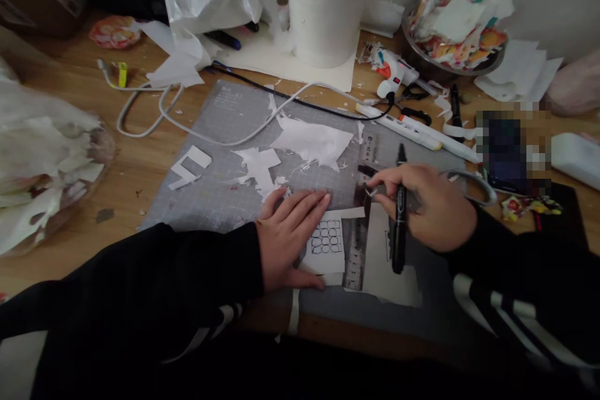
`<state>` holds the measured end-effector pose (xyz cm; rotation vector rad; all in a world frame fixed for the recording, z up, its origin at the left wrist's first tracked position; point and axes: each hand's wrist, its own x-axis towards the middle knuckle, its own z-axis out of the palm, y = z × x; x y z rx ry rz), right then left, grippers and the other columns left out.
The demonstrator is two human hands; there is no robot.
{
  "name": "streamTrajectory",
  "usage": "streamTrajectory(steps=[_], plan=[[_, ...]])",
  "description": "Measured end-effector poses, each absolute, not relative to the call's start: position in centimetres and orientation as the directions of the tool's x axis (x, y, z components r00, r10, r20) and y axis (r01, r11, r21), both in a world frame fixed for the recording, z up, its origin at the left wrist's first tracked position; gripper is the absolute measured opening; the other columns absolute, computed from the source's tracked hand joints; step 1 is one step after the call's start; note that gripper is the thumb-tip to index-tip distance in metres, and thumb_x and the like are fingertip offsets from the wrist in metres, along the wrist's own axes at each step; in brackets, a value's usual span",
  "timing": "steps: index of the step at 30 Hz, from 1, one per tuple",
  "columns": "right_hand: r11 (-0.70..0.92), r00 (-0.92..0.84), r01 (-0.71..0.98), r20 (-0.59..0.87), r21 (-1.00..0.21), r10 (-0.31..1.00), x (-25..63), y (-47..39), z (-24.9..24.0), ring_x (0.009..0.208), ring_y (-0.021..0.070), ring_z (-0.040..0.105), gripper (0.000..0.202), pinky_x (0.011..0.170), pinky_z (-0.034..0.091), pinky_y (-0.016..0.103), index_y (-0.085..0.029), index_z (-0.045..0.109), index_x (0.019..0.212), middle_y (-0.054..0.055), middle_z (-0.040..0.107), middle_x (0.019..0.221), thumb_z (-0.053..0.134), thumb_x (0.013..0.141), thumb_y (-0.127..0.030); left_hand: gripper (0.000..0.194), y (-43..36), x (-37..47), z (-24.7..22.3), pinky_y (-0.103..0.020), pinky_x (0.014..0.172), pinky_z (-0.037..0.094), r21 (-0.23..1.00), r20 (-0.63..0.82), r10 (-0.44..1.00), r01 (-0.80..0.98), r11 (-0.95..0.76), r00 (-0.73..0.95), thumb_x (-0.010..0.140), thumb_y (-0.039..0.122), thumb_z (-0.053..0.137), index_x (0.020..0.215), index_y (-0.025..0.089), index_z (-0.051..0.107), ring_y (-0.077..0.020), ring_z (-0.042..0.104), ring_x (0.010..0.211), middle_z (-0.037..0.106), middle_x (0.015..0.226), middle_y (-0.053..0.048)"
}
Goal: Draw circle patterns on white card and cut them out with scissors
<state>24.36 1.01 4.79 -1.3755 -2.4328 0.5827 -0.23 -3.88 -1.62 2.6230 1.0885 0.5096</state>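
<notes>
My left hand (293,234) lies flat with fingers stretched, pressing on a small white paper piece (327,262) that carries a black-drawn grid of rounded cells. Just right of that paper is a metal ruler (355,265), lying lengthwise. My right hand (422,206) is above the ruler and a second white paper piece (387,281), with a black marker (399,231) upright in its fingers. Thumb and forefinger nearly meet around something small and pale that I cannot make out. Under everything is a grey cutting mat (220,169).
Paper scraps (309,140) and a white cable (248,137) lie across the mat. Behind are a paper roll (330,6), a glue gun (391,72) and a metal bowl (485,65) of scraps. A phone (504,150) is at right, a plastic bag (42,175) at left.
</notes>
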Motion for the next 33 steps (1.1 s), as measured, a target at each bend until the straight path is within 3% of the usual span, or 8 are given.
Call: streamTrajectory(steps=[4, 10, 15, 24, 30, 33], plan=[[0.41, -0.396, 0.795, 0.129, -0.446, 0.909, 25.3, -2.8, 2.3, 0.093, 0.0251, 0.067, 0.013, 0.087, 0.042, 0.044, -0.024, 0.044, 0.081, 0.01, 0.072, 0.104, 0.054, 0.083, -0.032, 0.107, -3.8, -0.3, -1.5, -0.05, 0.109, 0.014, 0.353, 0.19, 0.704, 0.622, -0.699, 0.684, 0.064, 0.086, 0.044, 0.143, 0.014, 0.036, -0.0354, 0.044, 0.122, 0.045, 0.141, -0.017], [0.447, -0.44, 0.815, 0.108, -0.369, 0.892, 25.1, -4.4, 0.3, 0.119, 0.0299, 0.055, 0.026, 0.098, 0.033, 0.051, -0.025, 0.042, 0.082, 0.016, 0.063, 0.125, 0.058, 0.082, -0.046, 0.097, -3.6, -0.3, -1.3, -0.05, 0.108, 0.012, 0.349, 0.18, 0.685, 0.605, -0.716, 0.706, 0.064, 0.085, 0.047, 0.135, 0.018, 0.047, -0.0345, 0.044, 0.122, 0.045, 0.142, -0.016], [0.407, -0.416, 0.821, 0.07, -0.4, 0.907, 25.0, -4.1, 0.3, 0.125, 0.0294, 0.051, 0.027, 0.1, 0.031, 0.053, -0.025, 0.04, 0.081, 0.015, 0.06, 0.13, 0.055, 0.084, -0.048, 0.093, -3.5, -0.3, -1.2, -0.051, 0.107, 0.012, 0.34, 0.159, 0.675, 0.602, -0.722, 0.72, 0.065, 0.084, 0.046, 0.135, 0.022, 0.047, -0.0345, 0.043, 0.123, 0.045, 0.143, -0.015], [0.41, -0.391, 0.75, 0.153, -0.518, 0.908, 25.2, -3.9, -0.1, 0.121, 0.0275, 0.055, 0.018, 0.096, 0.035, 0.051, -0.026, 0.038, 0.088, 0.014, 0.062, 0.127, 0.054, 0.085, -0.031, 0.087, -3.3, -0.4, -1.0, -0.053, 0.105, 0.016, 0.322, 0.159, 0.65, 0.584, -0.745, 0.743, 0.073, 0.083, 0.036, 0.134, 0.022, 0.049, -0.0346, 0.043, 0.123, 0.044, 0.143, -0.017], [0.44, -0.422, 0.738, 0.158, -0.512, 0.893, 25.1, -4.4, -0.1, 0.126, 0.0331, 0.049, 0.04, 0.1, 0.029, 0.055, -0.026, 0.04, 0.091, 0.013, 0.062, 0.128, 0.065, 0.072, -0.051, 0.07, -3.4, -0.3, -1.1, -0.052, 0.103, 0.019, 0.296, 0.19, 0.644, 0.582, -0.757, 0.741, 0.085, 0.07, 0.034, 0.134, 0.021, 0.048, -0.0331, 0.043, 0.123, 0.043, 0.142, -0.017], [0.432, -0.417, 0.743, 0.152, -0.511, 0.896, 25.0, -4.4, -0.2, 0.127, 0.0332, 0.048, 0.04, 0.101, 0.028, 0.056, -0.026, 0.041, 0.09, 0.013, 0.062, 0.128, 0.066, 0.071, -0.051, 0.067, -3.3, -0.4, -1.0, -0.051, 0.103, 0.02, 0.31, 0.176, 0.649, 0.584, -0.751, 0.74, 0.085, 0.065, 0.04, 0.134, 0.02, 0.047, -0.0324, 0.042, 0.124, 0.043, 0.142, -0.017]])
